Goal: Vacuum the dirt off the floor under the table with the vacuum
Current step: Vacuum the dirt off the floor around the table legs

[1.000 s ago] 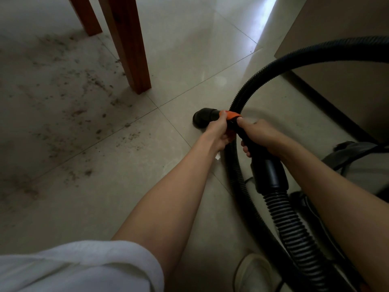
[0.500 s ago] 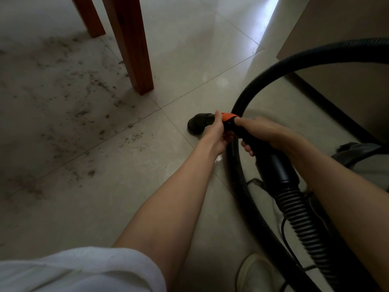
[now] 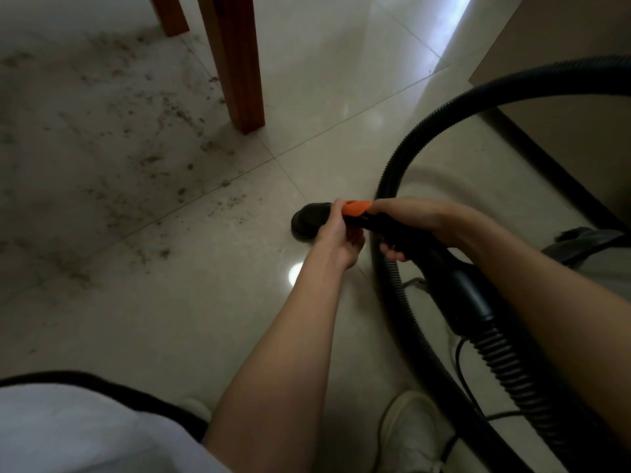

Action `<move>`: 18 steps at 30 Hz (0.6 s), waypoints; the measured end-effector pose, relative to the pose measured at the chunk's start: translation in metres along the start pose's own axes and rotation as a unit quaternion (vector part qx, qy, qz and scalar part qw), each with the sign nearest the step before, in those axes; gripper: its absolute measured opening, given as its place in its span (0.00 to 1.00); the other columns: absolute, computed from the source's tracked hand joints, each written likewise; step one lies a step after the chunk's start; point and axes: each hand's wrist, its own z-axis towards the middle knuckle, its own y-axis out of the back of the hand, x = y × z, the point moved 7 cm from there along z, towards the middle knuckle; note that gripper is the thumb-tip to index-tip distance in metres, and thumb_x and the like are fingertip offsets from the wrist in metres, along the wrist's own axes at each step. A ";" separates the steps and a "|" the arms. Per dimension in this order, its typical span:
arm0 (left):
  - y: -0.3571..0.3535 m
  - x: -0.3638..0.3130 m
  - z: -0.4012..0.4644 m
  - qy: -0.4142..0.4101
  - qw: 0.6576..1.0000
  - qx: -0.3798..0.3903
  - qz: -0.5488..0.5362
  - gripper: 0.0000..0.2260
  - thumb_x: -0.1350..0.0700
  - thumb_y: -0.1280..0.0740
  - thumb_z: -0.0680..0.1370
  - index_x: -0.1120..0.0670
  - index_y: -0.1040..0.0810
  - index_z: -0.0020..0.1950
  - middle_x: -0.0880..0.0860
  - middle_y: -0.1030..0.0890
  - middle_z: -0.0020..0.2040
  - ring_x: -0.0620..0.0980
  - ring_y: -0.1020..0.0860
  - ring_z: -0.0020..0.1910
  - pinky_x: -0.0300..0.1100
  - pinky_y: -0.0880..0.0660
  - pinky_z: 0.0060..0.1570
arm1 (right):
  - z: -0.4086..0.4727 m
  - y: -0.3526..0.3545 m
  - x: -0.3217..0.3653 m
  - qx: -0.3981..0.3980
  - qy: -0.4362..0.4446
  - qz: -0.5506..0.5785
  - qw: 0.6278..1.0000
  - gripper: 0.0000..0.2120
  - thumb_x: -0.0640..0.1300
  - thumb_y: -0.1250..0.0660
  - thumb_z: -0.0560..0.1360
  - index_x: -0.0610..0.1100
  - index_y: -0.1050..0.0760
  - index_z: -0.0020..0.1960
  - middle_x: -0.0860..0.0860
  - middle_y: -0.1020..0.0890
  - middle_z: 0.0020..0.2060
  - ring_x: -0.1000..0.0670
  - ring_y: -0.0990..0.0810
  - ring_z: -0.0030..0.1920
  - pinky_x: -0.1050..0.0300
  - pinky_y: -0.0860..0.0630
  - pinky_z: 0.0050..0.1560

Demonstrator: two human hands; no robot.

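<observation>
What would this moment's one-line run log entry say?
left hand grips nozzle | right hand grips wand | nozzle on clean tile | dirt left of it, unvacuumed

A single head-worn wide-angle camera is looking forward and steeply down from the person's own standpoint — there is no second view sharing the scene. It is sitting close over both forearms, with the left hand point(image 3: 336, 235) and right hand point(image 3: 415, 223) near frame centre and a white shoe point(image 3: 408, 430) at the bottom edge. Farther ahead it is taking in the tiled floor point(image 3: 191, 322) and the table legs point(image 3: 235, 59) along the top edge — straight lines are bowing toward the borders.
</observation>
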 end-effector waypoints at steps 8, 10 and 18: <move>0.055 -0.007 -0.004 -0.021 0.996 -0.042 -0.077 0.21 0.50 0.34 0.77 0.64 0.27 0.63 0.58 0.20 0.51 0.50 0.21 0.40 0.40 0.24 0.30 | 0.006 -0.044 0.004 0.034 0.010 -0.075 0.997 0.17 0.53 0.45 0.79 0.39 0.31 0.45 0.46 0.29 0.27 0.52 0.30 0.19 0.64 0.31 0.21; 0.063 -0.013 -0.005 -0.036 0.993 -0.050 -0.098 0.23 0.49 0.34 0.78 0.64 0.28 0.65 0.60 0.20 0.56 0.52 0.20 0.41 0.39 0.23 0.27 | 0.011 -0.051 0.006 0.038 0.023 -0.076 0.996 0.17 0.53 0.43 0.79 0.39 0.30 0.46 0.46 0.28 0.27 0.51 0.29 0.21 0.63 0.30 0.22; 0.072 -0.030 -0.014 -0.067 0.992 -0.056 -0.089 0.20 0.49 0.36 0.79 0.63 0.30 0.62 0.59 0.22 0.46 0.53 0.21 0.41 0.44 0.22 0.44 | 0.012 -0.069 0.022 0.015 0.076 -0.101 0.992 0.23 0.55 0.43 0.81 0.32 0.28 0.52 0.45 0.26 0.29 0.53 0.27 0.20 0.63 0.28 0.22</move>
